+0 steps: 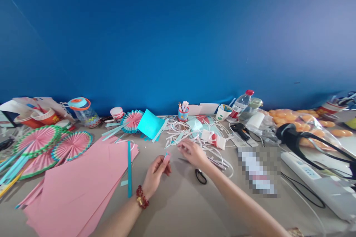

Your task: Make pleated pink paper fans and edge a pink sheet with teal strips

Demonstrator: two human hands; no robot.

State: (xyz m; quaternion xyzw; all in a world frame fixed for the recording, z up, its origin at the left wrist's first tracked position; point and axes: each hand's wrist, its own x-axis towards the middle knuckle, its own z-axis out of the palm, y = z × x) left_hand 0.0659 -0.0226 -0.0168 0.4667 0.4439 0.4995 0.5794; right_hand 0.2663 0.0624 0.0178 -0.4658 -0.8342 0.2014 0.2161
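A small folded piece of pink paper [167, 156] with a bit of blue on it is pinched between the thumb and fingers of my left hand [157, 174]. My right hand [193, 153] hovers just to the right, its fingers loosely bent and apart, with nothing visible in them. Below it lies a pair of scissors with black handles [201, 177], partly hidden by my forearm. White and pale blue paper strips [178, 137] are tangled beyond my hands. A blue paper strip [129, 168] lies left of my left hand, across the edge of large pink sheets [80, 185].
Pleated pink paper fans [72, 146] lie at left, another [132, 121] near a bright blue paper square [150, 125]. A bottle [241, 106], a paper cup [223, 112] and a pen holder [183, 114] stand along the blue partition [178, 44]. A power strip [308, 177] with cables is at right.
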